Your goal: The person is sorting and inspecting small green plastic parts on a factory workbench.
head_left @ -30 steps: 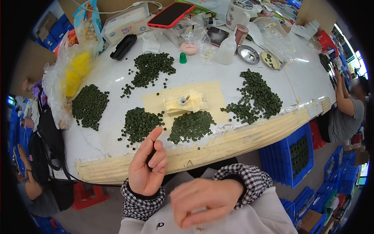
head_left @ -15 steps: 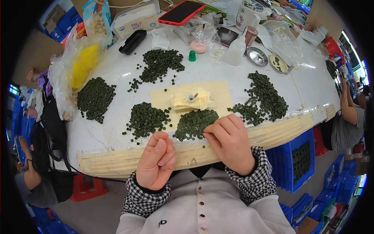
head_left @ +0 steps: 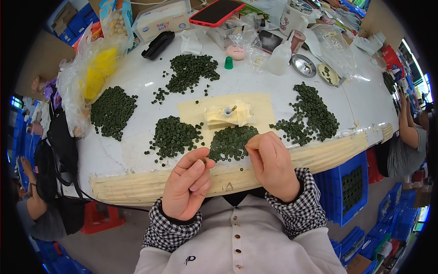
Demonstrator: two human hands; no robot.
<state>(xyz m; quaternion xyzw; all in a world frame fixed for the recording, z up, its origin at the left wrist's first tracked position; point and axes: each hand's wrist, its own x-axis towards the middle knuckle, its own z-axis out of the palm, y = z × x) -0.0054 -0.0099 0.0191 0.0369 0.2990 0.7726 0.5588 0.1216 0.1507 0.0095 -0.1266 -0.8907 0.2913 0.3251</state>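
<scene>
My left hand [head_left: 188, 183] is closed near the table's front edge, thumb and index finger pinching a small dark green ring [head_left: 205, 160]. Over the right side of the middle front pile of green rings [head_left: 232, 142] is my right hand [head_left: 273, 166], its thumb and fingertips pressed together. Whatever lies between those fingertips is too small to make out. Just beyond this pile stands a block wrapped in cream tape [head_left: 228, 115], with a short upright peg on top. Another pile of dark green rings [head_left: 175, 136] lies to the left of it.
More green piles lie at the far left [head_left: 112, 113], at the back [head_left: 192, 73] and on the right [head_left: 315, 112]. A red-edged phone [head_left: 216, 13], a green cone [head_left: 228, 63], a white squeeze bottle [head_left: 279, 58] and round tins [head_left: 303, 65] stand behind. Blue crates [head_left: 344, 189] are below right.
My left fingertips have risen slightly and a green ring now shows between them. My right hand has lifted a little off the pile and shifted right.
</scene>
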